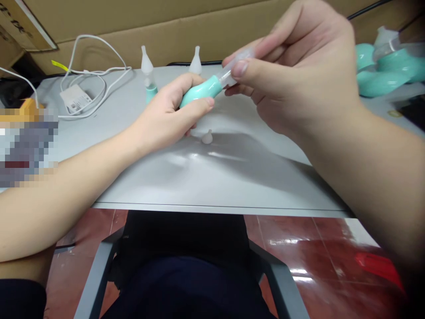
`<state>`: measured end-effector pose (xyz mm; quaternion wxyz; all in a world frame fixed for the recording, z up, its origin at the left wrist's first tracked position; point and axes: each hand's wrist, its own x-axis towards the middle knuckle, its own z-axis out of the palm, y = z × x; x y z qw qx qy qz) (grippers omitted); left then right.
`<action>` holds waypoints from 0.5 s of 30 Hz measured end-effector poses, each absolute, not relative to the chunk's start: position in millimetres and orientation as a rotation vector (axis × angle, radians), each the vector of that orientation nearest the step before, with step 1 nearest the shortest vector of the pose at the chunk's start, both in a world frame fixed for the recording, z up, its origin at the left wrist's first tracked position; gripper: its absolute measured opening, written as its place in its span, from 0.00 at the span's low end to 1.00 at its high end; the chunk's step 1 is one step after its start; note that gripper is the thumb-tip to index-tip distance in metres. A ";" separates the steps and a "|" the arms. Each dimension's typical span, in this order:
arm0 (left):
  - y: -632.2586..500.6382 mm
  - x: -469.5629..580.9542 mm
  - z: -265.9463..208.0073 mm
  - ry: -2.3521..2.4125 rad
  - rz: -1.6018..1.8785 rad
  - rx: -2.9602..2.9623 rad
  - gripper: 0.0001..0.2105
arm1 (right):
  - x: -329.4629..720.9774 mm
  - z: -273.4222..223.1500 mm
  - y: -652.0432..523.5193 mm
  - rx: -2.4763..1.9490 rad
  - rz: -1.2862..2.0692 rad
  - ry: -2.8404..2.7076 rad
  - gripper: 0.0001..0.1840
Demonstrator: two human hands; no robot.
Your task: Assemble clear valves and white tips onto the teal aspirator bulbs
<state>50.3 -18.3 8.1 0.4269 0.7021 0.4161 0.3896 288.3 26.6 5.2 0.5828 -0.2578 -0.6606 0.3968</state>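
Observation:
My left hand (177, 104) is closed around the teal bulb of a nasal aspirator (201, 92), tilted up to the right above the table. The fingers of my right hand (285, 66) pinch its clear tube and translucent tip (237, 66), which meets the bulb's upper end. Below them, a small white nozzle tip (207, 137) rests on the table. Behind my left hand stands another aspirator (148, 73), upright with a white tip. A further white tip (195, 62) pokes up behind my left fingers; its lower part is hidden.
Several teal bulbs (392, 64) and clear parts lie at the back right. A white cable with a labelled block (75, 98) is coiled at the back left. Cardboard (159, 33) walls the rear of the grey table (166, 181). A chair (279, 279) is below its front edge.

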 end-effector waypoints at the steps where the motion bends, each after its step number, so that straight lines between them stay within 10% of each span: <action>1: -18.2 49.8 7.0 1.036 0.980 1.771 0.05 | 288.1 4.7 27.9 -0.590 0.924 -1.542 0.37; 15: -17.3 45.2 7.4 1.086 0.990 1.802 0.17 | 295.9 10.4 13.5 -0.767 0.899 -1.696 0.15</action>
